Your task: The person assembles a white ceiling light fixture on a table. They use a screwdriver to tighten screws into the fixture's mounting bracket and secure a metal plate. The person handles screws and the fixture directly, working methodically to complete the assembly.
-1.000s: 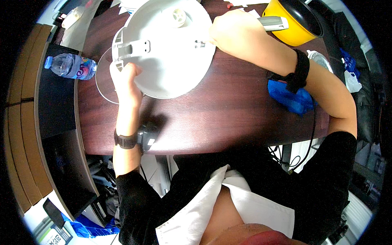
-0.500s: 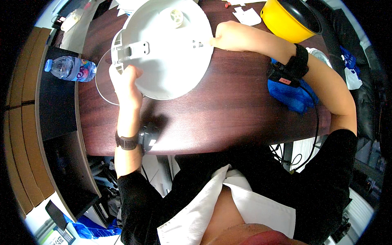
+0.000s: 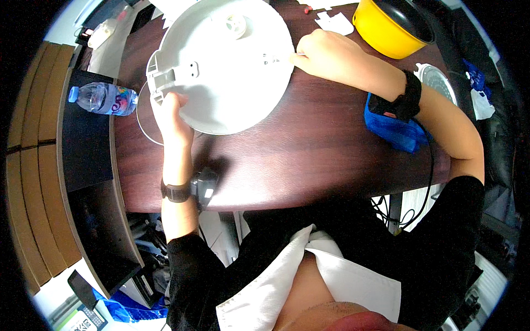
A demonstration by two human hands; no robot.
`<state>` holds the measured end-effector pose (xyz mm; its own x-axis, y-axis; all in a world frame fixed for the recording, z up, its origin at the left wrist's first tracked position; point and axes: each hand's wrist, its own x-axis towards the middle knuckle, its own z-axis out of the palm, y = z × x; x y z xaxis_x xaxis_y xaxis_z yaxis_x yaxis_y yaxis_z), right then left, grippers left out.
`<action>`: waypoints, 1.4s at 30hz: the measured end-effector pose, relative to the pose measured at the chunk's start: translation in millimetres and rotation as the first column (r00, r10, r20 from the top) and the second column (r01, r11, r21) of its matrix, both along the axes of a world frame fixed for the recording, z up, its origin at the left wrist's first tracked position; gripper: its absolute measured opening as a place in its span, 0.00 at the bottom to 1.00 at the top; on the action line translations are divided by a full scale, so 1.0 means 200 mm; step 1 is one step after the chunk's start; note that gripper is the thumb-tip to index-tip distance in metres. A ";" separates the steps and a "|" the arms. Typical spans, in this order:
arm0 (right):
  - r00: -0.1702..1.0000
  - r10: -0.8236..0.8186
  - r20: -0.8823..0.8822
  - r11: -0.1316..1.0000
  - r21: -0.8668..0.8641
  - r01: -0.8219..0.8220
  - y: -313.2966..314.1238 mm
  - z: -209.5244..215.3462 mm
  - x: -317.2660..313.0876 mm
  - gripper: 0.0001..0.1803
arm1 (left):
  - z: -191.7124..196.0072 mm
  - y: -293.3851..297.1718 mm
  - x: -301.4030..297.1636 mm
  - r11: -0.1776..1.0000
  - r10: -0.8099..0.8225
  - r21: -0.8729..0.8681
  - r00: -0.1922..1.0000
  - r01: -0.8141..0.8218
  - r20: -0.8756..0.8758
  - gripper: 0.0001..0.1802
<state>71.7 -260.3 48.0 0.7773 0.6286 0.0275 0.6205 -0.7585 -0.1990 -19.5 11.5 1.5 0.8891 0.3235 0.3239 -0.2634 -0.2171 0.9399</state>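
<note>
A large round white plastic lid-like piece [image 3: 232,94] is held tilted over the dark wood table. It has a slotted bracket at its left edge, a small two-hole block inside and a round fitting near its far edge. My left hand [image 3: 175,118] grips the rim just below the bracket, thumb over the inner face. Beside the opposite rim, near some small slots, my right hand [image 3: 326,55] is closed in a pinch. A thin pale bit shows at its fingertips, too small to name. A clear round rim [image 3: 144,129] shows partly beneath the white piece.
A yellow pot [image 3: 381,33] with a black inside stands at the far right. Nearby lie white paper pieces [image 3: 335,23], a perforated white tray [image 3: 439,80] and a blue cloth [image 3: 395,132]. A water bottle [image 3: 105,99] lies left, beside a dark shelf [image 3: 85,149].
My right hand has drawn slightly rightward from the white piece's rim, leaving a small gap. My left hand keeps its grip. The whole view has shifted a little.
</note>
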 end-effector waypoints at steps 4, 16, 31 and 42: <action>0.953 -0.152 -0.264 0.988 -0.028 0.150 0.00 -0.01 0.00 0.28 | 0.00 -0.04 0.01 0.988 0.056 0.137 0.994 -0.068 0.089 0.06; 0.943 0.102 0.317 0.995 -0.045 -0.093 -0.03 -0.06 0.00 0.17 | 0.08 -0.11 -0.01 0.991 0.018 -0.133 0.998 -0.025 -0.055 0.10; 0.916 0.207 0.343 0.975 -0.144 -0.166 -0.01 0.01 -0.03 0.15 | 0.05 -0.08 -0.02 0.993 0.040 0.113 0.999 -0.043 0.028 0.06; 0.734 0.461 0.499 0.887 -0.270 -0.374 0.04 0.21 -0.04 0.18 | -0.03 0.00 0.00 0.938 -0.020 0.345 0.989 -0.032 0.146 0.04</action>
